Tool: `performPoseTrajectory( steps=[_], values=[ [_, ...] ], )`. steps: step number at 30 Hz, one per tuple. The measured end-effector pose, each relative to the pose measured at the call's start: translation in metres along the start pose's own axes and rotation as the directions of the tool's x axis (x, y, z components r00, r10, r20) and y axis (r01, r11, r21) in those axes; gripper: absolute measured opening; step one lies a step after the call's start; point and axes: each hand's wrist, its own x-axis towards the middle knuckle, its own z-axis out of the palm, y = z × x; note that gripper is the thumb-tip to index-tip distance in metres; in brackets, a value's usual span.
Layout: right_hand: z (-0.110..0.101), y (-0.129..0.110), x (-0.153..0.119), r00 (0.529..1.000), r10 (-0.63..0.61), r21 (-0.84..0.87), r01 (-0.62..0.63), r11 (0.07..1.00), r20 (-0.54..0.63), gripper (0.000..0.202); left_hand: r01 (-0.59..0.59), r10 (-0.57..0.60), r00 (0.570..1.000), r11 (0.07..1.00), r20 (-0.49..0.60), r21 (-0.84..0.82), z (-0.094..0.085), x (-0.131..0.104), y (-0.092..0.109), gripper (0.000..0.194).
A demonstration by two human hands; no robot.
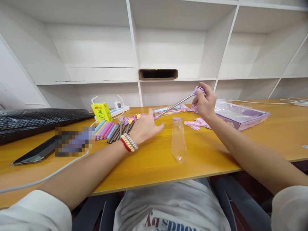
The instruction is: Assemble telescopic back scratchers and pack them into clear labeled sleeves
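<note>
Backscratcher (175, 106) slants above the desk (154, 163), right hand (205, 102) pinching its claw (194, 92), left hand (146, 128) curled on its handle (156, 117), seemingly stretching it lengthwise, which calls for keeping both grips aligned.

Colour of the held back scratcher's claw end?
Claw end: light purple, best seen in the head view.

Shiny, smooth metal rod (175, 106)

I observe on my feed what appears to be an office workstation: white compartment shelving (168, 48) rises behind a long wood-finish tabletop (149, 170), a power strip (124, 109) lies toward the back, and a grey chair (243, 199) stands at the front edge.
</note>
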Motion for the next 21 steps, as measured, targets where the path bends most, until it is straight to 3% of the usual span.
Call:
performPoseTrajectory(
  steps=[4, 9, 13, 15, 18, 21],
  values=[
    [0.014, -0.017, -0.034, 0.991, -0.034, 0.073, 0.025, 0.997, 0.127, 0.046, -0.006, 0.006, 1.0, 1.0, 0.012, -0.017, 0.003, 0.001, -0.003, 0.029],
    [0.023, -0.027, -0.061, 0.928, -0.144, 0.016, 0.148, 0.989, 0.343, 0.042, -0.019, 0.023, 0.998, 0.997, 0.056, -0.073, 0.008, -0.001, -0.003, 0.016],
    [0.024, -0.029, -0.067, 0.893, -0.262, -0.032, 0.293, 0.956, 0.365, 0.037, -0.025, 0.027, 0.998, 0.999, 0.063, -0.036, 0.014, -0.001, -0.011, 0.01],
    [0.024, -0.026, -0.064, 0.894, -0.264, -0.046, 0.3, 0.953, 0.362, 0.035, -0.016, 0.018, 0.997, 0.999, 0.075, -0.032, 0.015, 0.0, -0.013, 0.009],
    [0.023, -0.02, -0.056, 0.91, -0.143, -0.046, 0.174, 0.984, 0.389, 0.036, -0.008, 0.021, 0.994, 0.993, 0.108, -0.119, 0.013, 0.0, -0.007, 0.008],
    [0.025, -0.016, -0.045, 0.908, 0.099, 0.05, -0.13, 0.99, 0.406, 0.046, -0.029, 0.055, 0.994, 0.961, 0.09, -0.274, 0.009, 0.0, 0.005, 0.013]
  ],
)
